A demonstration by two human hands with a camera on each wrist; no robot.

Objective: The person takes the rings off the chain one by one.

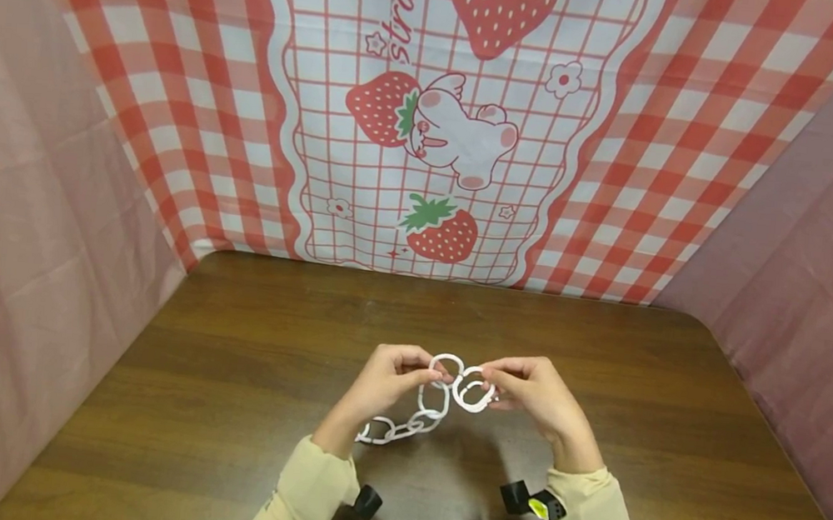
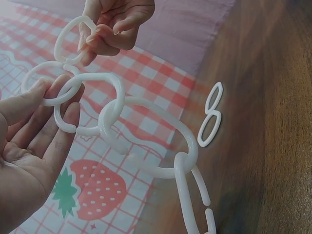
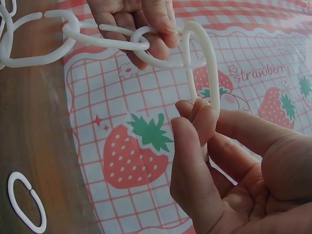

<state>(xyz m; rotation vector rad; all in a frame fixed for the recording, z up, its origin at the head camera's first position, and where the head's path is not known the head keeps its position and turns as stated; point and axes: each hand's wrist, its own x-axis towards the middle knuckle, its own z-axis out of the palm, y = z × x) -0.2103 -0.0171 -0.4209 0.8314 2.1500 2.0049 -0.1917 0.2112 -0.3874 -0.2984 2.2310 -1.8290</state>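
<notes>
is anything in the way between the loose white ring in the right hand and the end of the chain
Nothing visible. The right hand pinches the loose white plastic ring directly beside the end link of the white plastic chain, which the left hand holds up above the brown wooden table.

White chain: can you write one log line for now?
left hand: holds white chain | right hand: pinches loose link | wooden table

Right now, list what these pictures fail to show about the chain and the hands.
- Chain: in the head view its lower links run behind the left hand, so the count is unclear.
- Chain's lower end: cut off by the bottom edge of the left wrist view.
- Loose ring: whether it is hooked on yet; the right hand covers part of it.
- Right palm: cut off by the right wrist view's edge.
</notes>
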